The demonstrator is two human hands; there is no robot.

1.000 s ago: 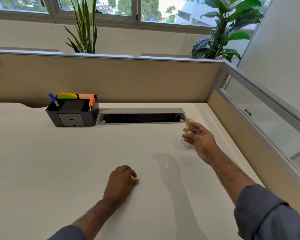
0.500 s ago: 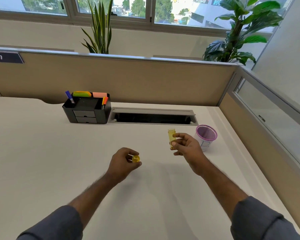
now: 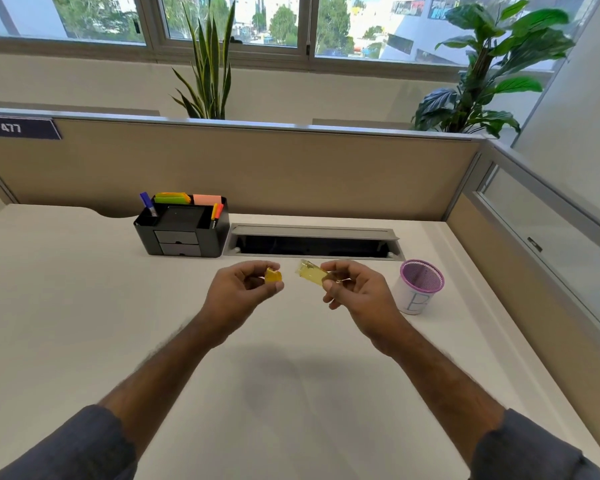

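My left hand [image 3: 238,294] pinches a small yellow cap [image 3: 273,275] between thumb and fingers, held above the white desk [image 3: 84,323]. My right hand [image 3: 359,292] grips a small translucent yellow tube [image 3: 310,271], tilted so its open end points left toward the cap. A short gap separates the cap and the tube. Both hands hover over the middle of the desk.
A purple mesh cup [image 3: 419,284] stands just right of my right hand. A black desk organiser [image 3: 182,233] with pens and sticky notes sits at the back, beside a grey cable slot [image 3: 312,241]. Beige partitions [image 3: 257,168] close the back and right.
Both hands have lifted off the desk and come together; the left one picked up the cap, the right one carried the tube away from the purple cup and tilted it.
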